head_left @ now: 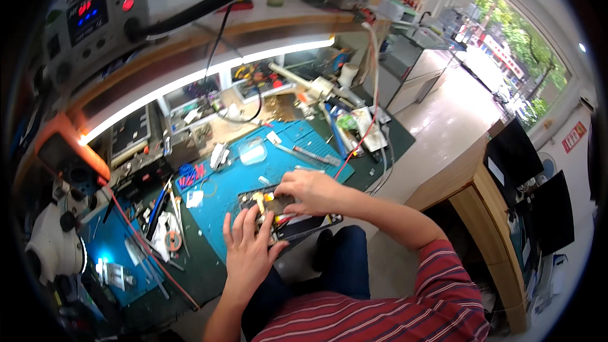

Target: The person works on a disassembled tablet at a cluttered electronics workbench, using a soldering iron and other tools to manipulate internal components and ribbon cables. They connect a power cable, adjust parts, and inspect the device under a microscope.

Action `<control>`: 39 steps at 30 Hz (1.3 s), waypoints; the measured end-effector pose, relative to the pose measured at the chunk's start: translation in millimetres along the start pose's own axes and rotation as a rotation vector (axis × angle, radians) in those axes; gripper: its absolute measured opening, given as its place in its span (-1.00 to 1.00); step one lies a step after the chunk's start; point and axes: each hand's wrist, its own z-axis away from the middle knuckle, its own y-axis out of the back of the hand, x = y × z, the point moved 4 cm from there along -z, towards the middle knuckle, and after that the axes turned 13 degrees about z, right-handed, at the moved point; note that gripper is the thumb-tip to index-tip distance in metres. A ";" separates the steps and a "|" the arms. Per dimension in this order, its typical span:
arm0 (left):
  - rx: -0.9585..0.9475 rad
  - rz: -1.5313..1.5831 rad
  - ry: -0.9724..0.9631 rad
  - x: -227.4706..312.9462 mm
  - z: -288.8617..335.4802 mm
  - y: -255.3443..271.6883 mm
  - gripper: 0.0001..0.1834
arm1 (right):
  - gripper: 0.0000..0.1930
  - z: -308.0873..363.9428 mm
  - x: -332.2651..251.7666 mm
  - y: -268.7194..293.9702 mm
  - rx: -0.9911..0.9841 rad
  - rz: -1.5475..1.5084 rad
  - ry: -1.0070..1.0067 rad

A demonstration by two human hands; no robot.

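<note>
Positioning of both hands is over an opened flat device [306, 223], dark-framed with exposed inner parts, located at the near edge of the blue mat [212, 215] on the worktop [206, 272]. The left hand [248, 240] contacts the device's left portion, fingers extended and thumb spread apart; whether this grip is closed on the frame cannot be told. The right hand [309, 191] reaches across from the right, fingers bent onto the upper middle of the device; its fingertips are partly hidden, so the state of this grip cannot be determined. A pale strip [259, 200] lies on the device between the hands.

Beyond the device, a clear container [253, 152] rests on the mat. To the left are a blue tray [190, 177] of small red and blue parts and an orange spool [173, 240]. A lit light bar [212, 69] spans the rear, with a display unit [95, 16] above left.
</note>
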 end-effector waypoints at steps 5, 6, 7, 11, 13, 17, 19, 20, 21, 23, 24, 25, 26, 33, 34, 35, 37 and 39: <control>0.004 0.037 0.011 1.1 2.4 2.7 -0.23 | -0.57 -4.2 -4.2 -1.5 -0.033 0.010 0.005; 0.005 0.046 0.010 2.1 1.7 3.3 -0.23 | -0.57 -4.7 -4.0 -0.8 -0.048 0.005 0.001; 0.008 0.044 0.005 2.8 0.1 3.4 -0.23 | -0.56 -5.0 -3.5 0.1 -0.063 0.000 -0.001; 0.008 0.045 -0.001 4.1 -0.2 2.5 -0.23 | -0.56 -3.1 -2.2 0.0 -0.074 -0.009 -0.019; 0.010 0.048 -0.001 4.1 0.0 2.1 -0.23 | -0.56 -2.8 -0.9 -1.8 -0.064 -0.008 -0.012; 0.015 0.040 0.005 2.7 2.5 3.5 -0.22 | -0.56 -5.6 -4.3 -3.2 -0.062 -0.004 -0.005; 0.020 0.038 -0.001 2.5 2.9 4.7 -0.21 | -0.57 -7.4 -3.2 -2.5 -0.047 0.009 -0.013; 0.015 0.043 0.000 3.0 1.9 5.0 -0.21 | -0.57 -6.9 -4.1 -5.6 -0.047 0.006 -0.015; 0.010 0.047 0.001 3.1 0.9 4.7 -0.20 | -0.57 -5.3 -4.3 -6.5 -0.048 0.008 -0.022; 0.013 0.045 -0.002 1.8 0.5 1.2 -0.19 | -0.57 -2.9 -2.6 -2.6 -0.043 0.015 -0.033; 0.013 0.040 0.001 1.5 0.9 0.4 -0.18 | -0.59 -3.7 -3.3 -2.3 -0.067 0.027 -0.037; 0.012 0.036 0.002 0.8 2.1 0.2 -0.18 | -0.59 -4.8 -5.2 -3.2 -0.078 0.018 -0.042; 0.009 0.018 -0.003 0.4 2.1 0.3 -0.17 | -0.59 -5.6 -5.9 -2.0 -0.086 0.015 -0.052; -0.021 -0.026 -0.012 1.0 2.3 -1.0 -0.18 | -0.60 -7.3 0.0 -4.1 -0.138 0.001 -0.099; -0.021 -0.026 -0.013 1.0 2.1 -1.7 -0.18 | -0.61 -7.0 1.7 -4.4 -0.145 -0.011 -0.104; -0.021 -0.026 -0.013 0.9 2.1 -2.6 -0.18 | -0.60 -7.0 2.5 -3.6 -0.137 -0.020 -0.106; -0.027 -0.030 -0.017 0.5 1.2 -4.2 -0.18 | -0.60 -7.4 3.8 -1.2 -0.123 -0.039 -0.110; -0.026 -0.052 -0.023 -0.4 0.8 -5.0 -0.17 | -0.62 -9.7 3.6 4.0 -0.239 -0.072 -0.132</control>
